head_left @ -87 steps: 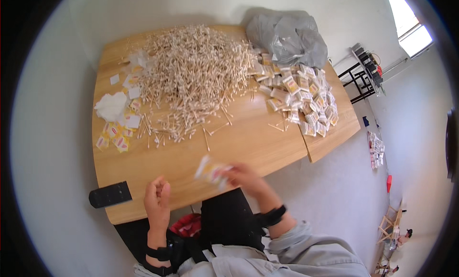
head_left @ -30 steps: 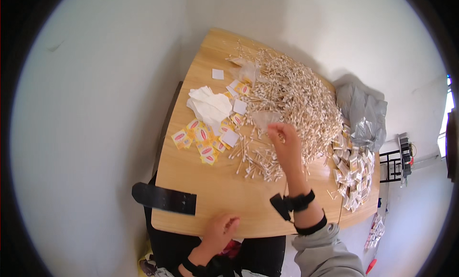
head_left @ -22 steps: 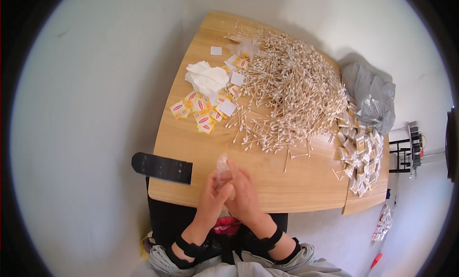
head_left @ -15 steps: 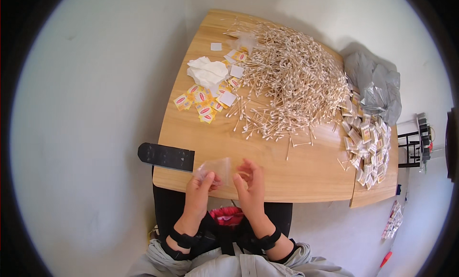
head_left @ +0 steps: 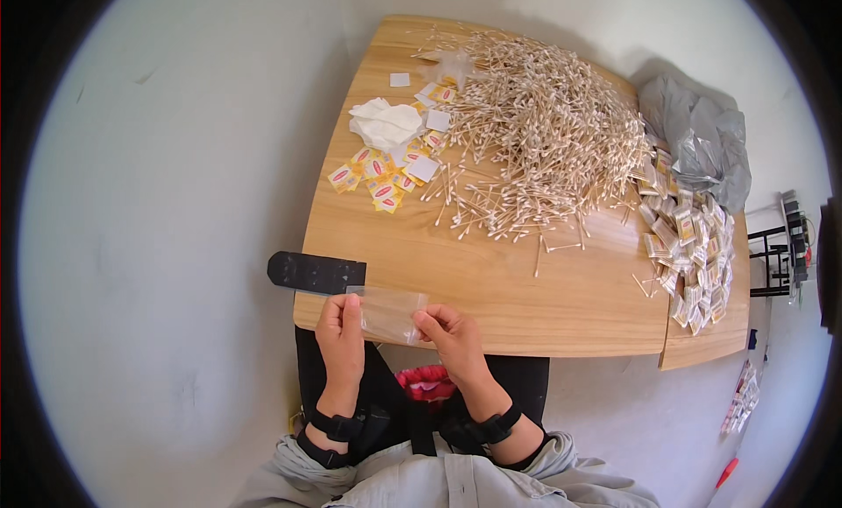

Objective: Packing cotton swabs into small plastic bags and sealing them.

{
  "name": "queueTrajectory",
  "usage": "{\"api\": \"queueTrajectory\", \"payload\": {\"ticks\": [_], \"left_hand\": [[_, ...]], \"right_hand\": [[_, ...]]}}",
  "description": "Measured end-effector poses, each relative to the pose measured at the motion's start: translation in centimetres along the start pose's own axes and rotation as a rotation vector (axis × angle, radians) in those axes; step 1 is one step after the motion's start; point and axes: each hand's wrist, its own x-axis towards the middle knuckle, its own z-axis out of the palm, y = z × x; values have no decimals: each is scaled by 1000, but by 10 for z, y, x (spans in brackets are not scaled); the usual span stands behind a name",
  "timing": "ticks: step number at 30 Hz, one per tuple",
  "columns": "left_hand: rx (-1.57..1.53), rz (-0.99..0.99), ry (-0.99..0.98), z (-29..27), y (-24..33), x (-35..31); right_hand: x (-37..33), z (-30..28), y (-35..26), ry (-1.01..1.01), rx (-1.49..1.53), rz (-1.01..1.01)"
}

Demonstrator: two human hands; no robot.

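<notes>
A small clear plastic bag (head_left: 384, 313) is stretched between my hands, above the table's near edge. My left hand (head_left: 340, 328) pinches its left end, thumb on top. The bag's right end is gripped between the thumb and fingers of my right hand (head_left: 449, 337). Nothing shows inside the bag. Just beyond my left hand lies a flat black strip (head_left: 316, 273) that juts past the table's left edge. A big heap of cotton swabs (head_left: 553, 122) covers the far middle of the table, with loose swabs spread along its near side.
Yellow-and-white printed cards (head_left: 383, 192), white square cards (head_left: 423, 168) and a crumpled white tissue (head_left: 386, 125) lie left of the heap. Filled swab packets (head_left: 693, 254) are piled at the right, below a grey plastic bag (head_left: 697, 139). A wall borders the table (head_left: 526, 311) on the left.
My right hand has come in and taken hold of the bag's right end. The bag is now drawn out wide between both hands. The view has shifted slightly.
</notes>
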Motion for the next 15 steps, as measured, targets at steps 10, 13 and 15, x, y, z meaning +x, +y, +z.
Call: {"api": "queueTrajectory", "payload": {"ticks": [10, 13, 15], "left_hand": [[-172, -149, -227, -5, -3, 9], [2, -41, -121, -13, -13, 12], [176, -41, -103, -16, -10, 14]], "right_hand": [[7, -17, 2, -45, -127, 22], [6, -15, 5, -81, -118, 53], [6, -14, 6, -73, -114, 59]]}}
